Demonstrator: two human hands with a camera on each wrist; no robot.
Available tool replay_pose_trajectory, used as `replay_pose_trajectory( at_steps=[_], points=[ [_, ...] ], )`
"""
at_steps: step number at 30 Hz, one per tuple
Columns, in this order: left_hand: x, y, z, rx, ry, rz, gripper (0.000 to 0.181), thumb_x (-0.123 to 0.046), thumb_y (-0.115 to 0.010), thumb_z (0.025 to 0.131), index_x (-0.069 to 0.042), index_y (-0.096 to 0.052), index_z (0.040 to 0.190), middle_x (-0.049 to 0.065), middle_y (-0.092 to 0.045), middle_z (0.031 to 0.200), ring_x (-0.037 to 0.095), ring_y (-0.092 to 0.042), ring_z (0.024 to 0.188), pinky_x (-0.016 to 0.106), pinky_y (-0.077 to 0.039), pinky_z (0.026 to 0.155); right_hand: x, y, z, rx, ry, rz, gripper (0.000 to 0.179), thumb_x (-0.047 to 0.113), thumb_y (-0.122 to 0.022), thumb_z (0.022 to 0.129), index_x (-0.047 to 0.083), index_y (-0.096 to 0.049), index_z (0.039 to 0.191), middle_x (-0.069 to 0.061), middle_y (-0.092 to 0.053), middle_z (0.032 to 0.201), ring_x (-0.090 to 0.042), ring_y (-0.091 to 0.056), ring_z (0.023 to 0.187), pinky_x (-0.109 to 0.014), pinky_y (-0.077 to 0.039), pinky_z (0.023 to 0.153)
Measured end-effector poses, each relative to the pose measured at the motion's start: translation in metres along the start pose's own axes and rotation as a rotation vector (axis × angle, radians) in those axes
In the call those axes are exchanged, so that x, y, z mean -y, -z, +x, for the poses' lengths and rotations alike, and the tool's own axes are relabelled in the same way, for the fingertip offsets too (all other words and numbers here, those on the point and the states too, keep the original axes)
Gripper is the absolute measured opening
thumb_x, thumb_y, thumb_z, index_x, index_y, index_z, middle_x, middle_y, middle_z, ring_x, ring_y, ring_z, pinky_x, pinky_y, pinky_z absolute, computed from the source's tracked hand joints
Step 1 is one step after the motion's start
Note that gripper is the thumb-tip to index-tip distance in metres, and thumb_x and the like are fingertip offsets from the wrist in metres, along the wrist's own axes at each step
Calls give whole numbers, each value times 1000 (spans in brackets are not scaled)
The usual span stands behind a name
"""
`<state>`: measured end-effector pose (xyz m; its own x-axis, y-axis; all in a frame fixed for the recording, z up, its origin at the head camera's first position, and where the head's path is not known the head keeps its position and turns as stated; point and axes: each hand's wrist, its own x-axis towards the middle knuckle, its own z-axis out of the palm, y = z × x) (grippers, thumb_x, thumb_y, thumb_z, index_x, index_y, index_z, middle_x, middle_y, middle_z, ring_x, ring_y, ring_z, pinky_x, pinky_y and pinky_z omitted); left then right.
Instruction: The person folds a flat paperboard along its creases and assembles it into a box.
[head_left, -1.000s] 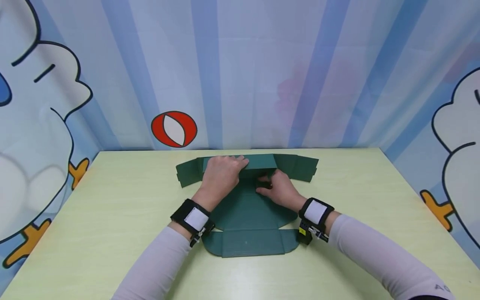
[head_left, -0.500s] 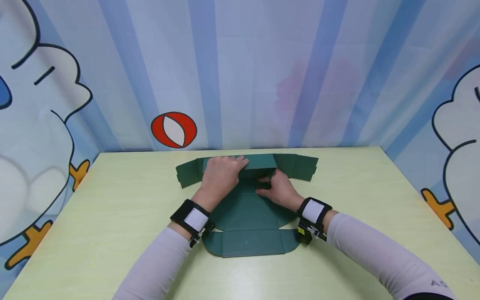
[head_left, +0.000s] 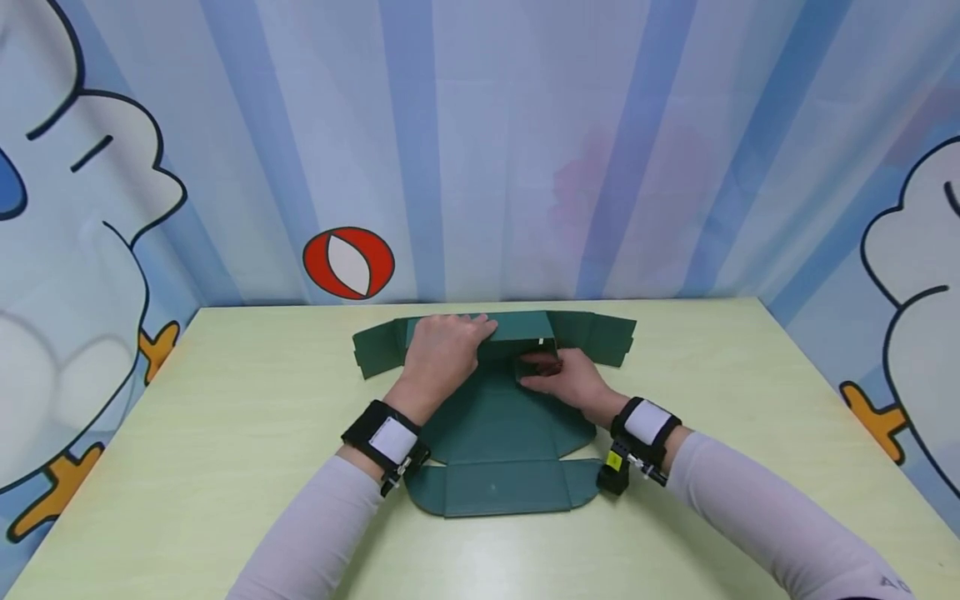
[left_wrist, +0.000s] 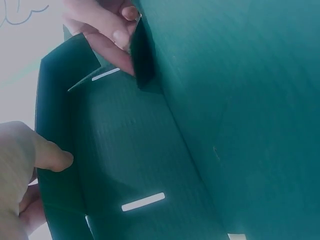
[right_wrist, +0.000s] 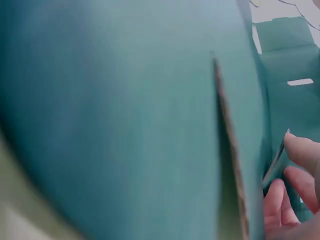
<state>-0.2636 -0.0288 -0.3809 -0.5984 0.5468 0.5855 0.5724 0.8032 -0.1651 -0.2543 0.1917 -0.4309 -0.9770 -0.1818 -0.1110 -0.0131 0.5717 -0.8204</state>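
Observation:
A dark green cardboard box blank (head_left: 498,425) lies partly folded on the table, its far wall (head_left: 517,325) raised. My left hand (head_left: 442,354) grips that wall from above; in the left wrist view its thumb (left_wrist: 59,158) lies on the inner side of the folded strip (left_wrist: 57,110) and its fingers are behind. My right hand (head_left: 573,379) is at the wall's right end. Its fingers and thumb pinch a small upright flap (left_wrist: 144,57) there, whose edge also shows in the right wrist view beside the fingertips (right_wrist: 300,150).
Side flaps spread left (head_left: 378,346) and right (head_left: 611,337) of the wall. The near panel (head_left: 506,492) with rounded ends lies flat toward the person. Behind the pale wooden table (head_left: 225,450) hangs a striped blue curtain (head_left: 487,167).
My right hand has shifted slightly to the right and toward the person, uncovering a small slot at the right end of the wall. My left hand stays in place.

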Motion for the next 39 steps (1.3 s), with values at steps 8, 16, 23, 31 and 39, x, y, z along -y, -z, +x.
replay_pose_trajectory(
  at_steps=[8, 16, 23, 31, 39],
  points=[
    [0, -1, 0, -4, -1, -2, 25, -9, -62, 95, -22, -78, 110, 3, -58, 53, 17, -46, 43, 26, -33, 41, -6, 18, -4, 43, -51, 155, 41, 18, -71, 91, 5, -64, 129, -17, -66, 118, -21, -61, 92, -29, -52, 76],
    [0, -1, 0, 7, 4, -3, 27, -6, -62, 94, -22, -78, 110, 3, -58, 53, 17, -46, 43, 25, -32, 41, -12, 32, -6, 58, 2, 168, 38, 10, -66, 94, -1, -62, 130, -21, -67, 122, -16, -63, 99, -26, -55, 80],
    [0, 0, 1, 8, 3, -22, 25, -8, -60, 96, -20, -78, 109, 4, -55, 50, 16, -46, 42, 24, -29, 40, -3, 51, -6, -23, 107, -76, 35, 6, -68, 91, -2, -65, 125, -21, -70, 116, -26, -68, 100, -30, -57, 85],
    [-1, 2, 2, 10, 5, -12, 25, -9, -57, 98, -19, -78, 108, 4, -50, 48, 16, -43, 42, 25, -29, 39, 10, 70, -7, -126, 224, -329, 23, 4, -70, 87, 2, -73, 110, -16, -74, 101, -25, -71, 88, -36, -58, 76],
    [-1, 2, 2, 4, 7, -33, 25, -10, -56, 99, -18, -79, 107, 4, -50, 48, 16, -44, 42, 24, -29, 40, 23, 87, -7, -248, 383, -416, 25, 7, -72, 88, 4, -72, 112, -15, -70, 105, -27, -68, 90, -43, -58, 78]
  ],
)
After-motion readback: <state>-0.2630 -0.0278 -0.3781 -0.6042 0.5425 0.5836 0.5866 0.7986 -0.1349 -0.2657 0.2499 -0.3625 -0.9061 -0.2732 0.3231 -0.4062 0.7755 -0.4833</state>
